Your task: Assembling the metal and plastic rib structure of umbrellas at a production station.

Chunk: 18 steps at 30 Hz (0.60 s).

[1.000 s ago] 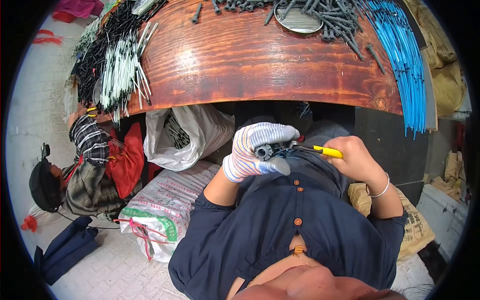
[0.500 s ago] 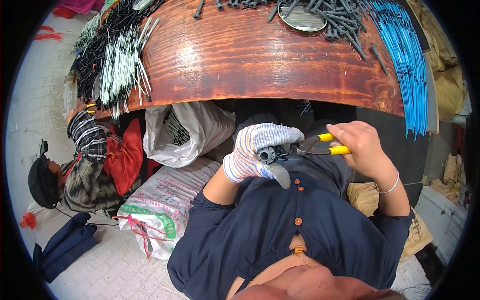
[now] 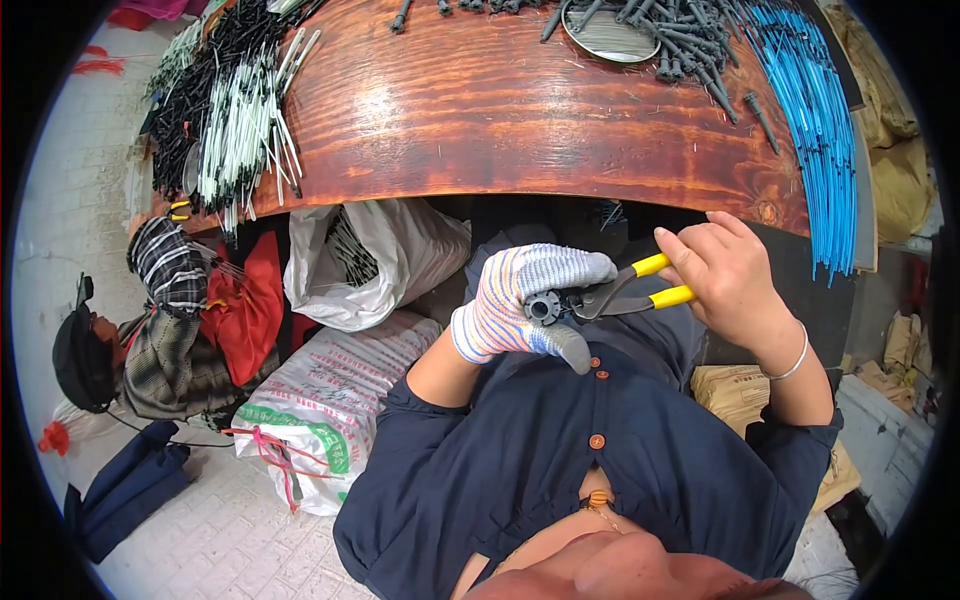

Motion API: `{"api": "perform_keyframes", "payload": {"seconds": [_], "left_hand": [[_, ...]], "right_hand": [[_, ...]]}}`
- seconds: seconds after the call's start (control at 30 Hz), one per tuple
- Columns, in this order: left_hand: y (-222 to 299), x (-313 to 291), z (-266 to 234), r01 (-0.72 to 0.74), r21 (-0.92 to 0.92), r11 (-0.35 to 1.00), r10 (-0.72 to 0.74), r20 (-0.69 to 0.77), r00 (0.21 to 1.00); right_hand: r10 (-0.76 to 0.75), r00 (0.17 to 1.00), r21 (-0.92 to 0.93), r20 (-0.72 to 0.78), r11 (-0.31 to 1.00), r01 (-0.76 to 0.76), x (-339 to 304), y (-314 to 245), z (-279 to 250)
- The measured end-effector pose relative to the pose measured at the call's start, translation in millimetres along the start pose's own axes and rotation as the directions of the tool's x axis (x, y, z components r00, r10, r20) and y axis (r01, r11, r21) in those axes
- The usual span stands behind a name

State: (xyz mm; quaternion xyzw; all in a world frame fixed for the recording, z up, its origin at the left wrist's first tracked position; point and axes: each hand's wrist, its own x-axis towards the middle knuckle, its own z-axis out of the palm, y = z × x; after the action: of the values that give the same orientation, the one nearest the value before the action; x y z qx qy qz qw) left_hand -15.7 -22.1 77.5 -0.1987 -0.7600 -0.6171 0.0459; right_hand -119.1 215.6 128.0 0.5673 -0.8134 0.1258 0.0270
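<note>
My left hand (image 3: 505, 305), in a striped knit glove with grey fingertips, is closed around a dark plastic part (image 3: 543, 308) with a round, notched, hollow end facing me. In my bare right hand (image 3: 735, 285) are cutting pliers (image 3: 668, 297) with yellow handles, held apart. Their metal jaws reach the far side of the part, beside the gloved fingertips. What lies between the jaws is partly hidden by the glove. Both hands are over my lap, in front of the table edge.
A curved wooden table (image 3: 450, 120) spans the far side. On it lie grey plastic plugs (image 3: 700, 65), a round metal lid (image 3: 610, 45), blue rods (image 3: 825, 150) and white and black rods (image 3: 245, 140). Below stand an open white sack (image 3: 400, 260) and a printed sack (image 3: 340, 400). Another person sits at left.
The plier jaws have moved left, closer against the part, and the handles are spread a little wider. The right-hand fingers have lifted and loosened. The left hand has shifted slightly right.
</note>
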Motion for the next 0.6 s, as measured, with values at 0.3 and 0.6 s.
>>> {"api": "perform_keyframes", "payload": {"seconds": [0.3, 0.6], "left_hand": [[-9.8, 8.4, 9.8, -0.117, 0.002, 0.993, 0.115, -0.186, 0.976], [-6.0, 3.3, -0.8, 0.052, -0.060, 0.997, -0.052, 0.008, 0.999]], "right_hand": [[0.044, 0.999, 0.091, 0.019, 0.995, -0.045, -1.2, -0.7, -5.6], [0.201, 0.894, 0.355, 0.401, 0.865, -0.354, -9.4, -13.9, -14.5]]}}
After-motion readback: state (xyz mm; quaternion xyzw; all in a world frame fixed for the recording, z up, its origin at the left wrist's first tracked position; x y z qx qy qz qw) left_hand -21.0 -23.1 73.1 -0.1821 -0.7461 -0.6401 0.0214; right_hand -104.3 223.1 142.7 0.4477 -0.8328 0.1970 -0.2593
